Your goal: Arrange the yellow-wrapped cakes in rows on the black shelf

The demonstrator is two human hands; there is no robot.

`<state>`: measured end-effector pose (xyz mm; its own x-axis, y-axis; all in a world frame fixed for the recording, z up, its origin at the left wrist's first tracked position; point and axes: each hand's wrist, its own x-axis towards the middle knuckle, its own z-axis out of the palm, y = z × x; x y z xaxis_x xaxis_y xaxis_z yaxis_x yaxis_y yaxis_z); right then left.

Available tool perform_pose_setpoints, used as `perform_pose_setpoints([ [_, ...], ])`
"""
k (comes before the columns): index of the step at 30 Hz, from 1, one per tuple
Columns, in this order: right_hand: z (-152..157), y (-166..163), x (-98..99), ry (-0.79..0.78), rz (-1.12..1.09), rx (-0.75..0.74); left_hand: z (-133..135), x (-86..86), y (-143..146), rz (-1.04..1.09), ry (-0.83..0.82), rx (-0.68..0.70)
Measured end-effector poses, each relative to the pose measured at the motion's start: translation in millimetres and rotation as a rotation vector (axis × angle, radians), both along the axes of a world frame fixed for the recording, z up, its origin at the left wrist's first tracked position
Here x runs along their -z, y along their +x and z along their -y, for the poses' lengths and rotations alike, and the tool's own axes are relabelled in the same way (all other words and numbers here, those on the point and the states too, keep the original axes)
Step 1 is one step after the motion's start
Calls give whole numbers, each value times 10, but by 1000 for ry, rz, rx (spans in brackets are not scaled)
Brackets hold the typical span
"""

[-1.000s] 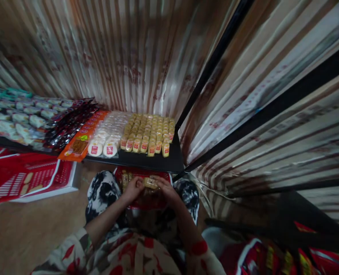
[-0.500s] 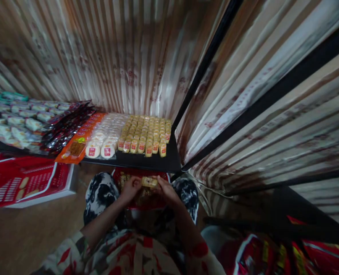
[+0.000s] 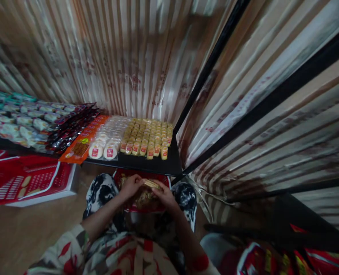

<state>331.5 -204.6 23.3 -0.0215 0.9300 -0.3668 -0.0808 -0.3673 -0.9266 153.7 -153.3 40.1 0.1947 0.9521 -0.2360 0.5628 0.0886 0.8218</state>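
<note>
Between my two hands is a small wrapped biscuit packet (image 3: 152, 184), yellowish, held above a red container (image 3: 166, 178) at my knees. My left hand (image 3: 132, 185) has its fingers closed at the packet's left end. The fingers of my right hand (image 3: 164, 194) grip its right side. Several similar yellowish packets (image 3: 143, 199) lie in the container below, partly hidden by my hands. On the black shelf (image 3: 141, 163) just ahead, rows of small yellow packets with red labels (image 3: 146, 139) stand close together.
Left along the shelf are round white packets (image 3: 103, 149), an orange bag (image 3: 79, 149), dark packs (image 3: 69, 133) and white-green packs (image 3: 23, 118). A red and white box (image 3: 40, 179) stands below left. Black poles (image 3: 212, 65) cross the striped curtain (image 3: 123, 57). Red bags (image 3: 272, 256) lie low right.
My hands have come a little closer together, and the biscuit packet between them has tilted, its right end lower. The view has shifted slightly, so the shelf sits further right and lower.
</note>
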Motion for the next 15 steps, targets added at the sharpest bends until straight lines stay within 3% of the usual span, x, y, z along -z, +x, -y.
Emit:
perform_pose_setpoints([
  [7, 55, 10, 31, -60, -36, 48, -83, -144, 67, -112, -6, 44],
  [15, 48, -41, -131, -38, -68, 113, 19, 20, 108, -9, 4, -49],
])
